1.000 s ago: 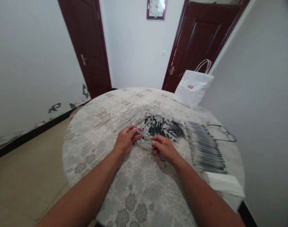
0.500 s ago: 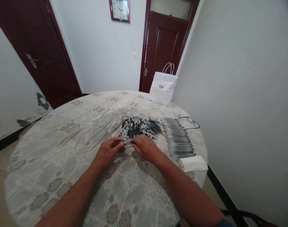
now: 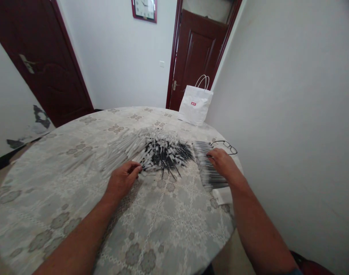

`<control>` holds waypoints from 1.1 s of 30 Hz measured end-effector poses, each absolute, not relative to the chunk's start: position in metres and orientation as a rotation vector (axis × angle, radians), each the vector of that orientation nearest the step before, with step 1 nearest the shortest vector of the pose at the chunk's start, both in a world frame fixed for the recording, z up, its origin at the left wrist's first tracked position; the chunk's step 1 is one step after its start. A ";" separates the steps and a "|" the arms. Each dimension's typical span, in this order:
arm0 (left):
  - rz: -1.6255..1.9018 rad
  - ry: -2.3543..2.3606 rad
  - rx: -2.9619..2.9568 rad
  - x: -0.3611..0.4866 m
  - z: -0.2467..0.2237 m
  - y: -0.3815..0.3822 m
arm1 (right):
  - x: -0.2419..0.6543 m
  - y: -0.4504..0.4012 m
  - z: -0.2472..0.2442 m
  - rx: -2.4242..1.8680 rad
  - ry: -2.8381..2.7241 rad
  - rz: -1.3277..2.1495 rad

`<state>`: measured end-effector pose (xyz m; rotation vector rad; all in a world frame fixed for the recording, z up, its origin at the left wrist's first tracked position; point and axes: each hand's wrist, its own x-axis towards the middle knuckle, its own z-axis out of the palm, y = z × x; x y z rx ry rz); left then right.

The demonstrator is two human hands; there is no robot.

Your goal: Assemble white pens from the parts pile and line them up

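Note:
My left hand [image 3: 123,178] rests low at the near left edge of the pile, its thumb and fingertips pinched together. A small dark tip shows by those fingers; what they hold I cannot make out. My right hand [image 3: 223,162] is over the row of grey pens [image 3: 210,171], its fingers closed on a pen mostly hidden by the hand. Between the hands lies a heap of black pen refills with white ends [image 3: 165,152]. Clear whitish pen barrels [image 3: 125,147] spread out to the left of the heap.
Eyeglasses [image 3: 231,147] lie behind the pen row, and a folded white tissue [image 3: 222,195] in front of it. A white paper bag [image 3: 195,106] stands at the back of the round table, which has a patterned cloth [image 3: 151,229]. A wall rises close on the right.
My hands were together in front of the heap, holding a slim pen piece. The right hand has moved right to the pen row; the left has shifted slightly left. The view has turned a little.

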<state>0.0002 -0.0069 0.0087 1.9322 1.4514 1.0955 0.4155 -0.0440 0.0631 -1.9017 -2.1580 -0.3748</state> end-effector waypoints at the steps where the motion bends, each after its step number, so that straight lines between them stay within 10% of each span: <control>1: 1.088 1.474 1.992 0.000 0.007 -0.006 | 0.426 -0.044 0.060 -1.975 -2.153 -0.380; 33: 0.982 1.643 2.190 -0.007 -0.011 -0.002 | 0.326 -0.031 0.068 -1.822 -2.412 -0.016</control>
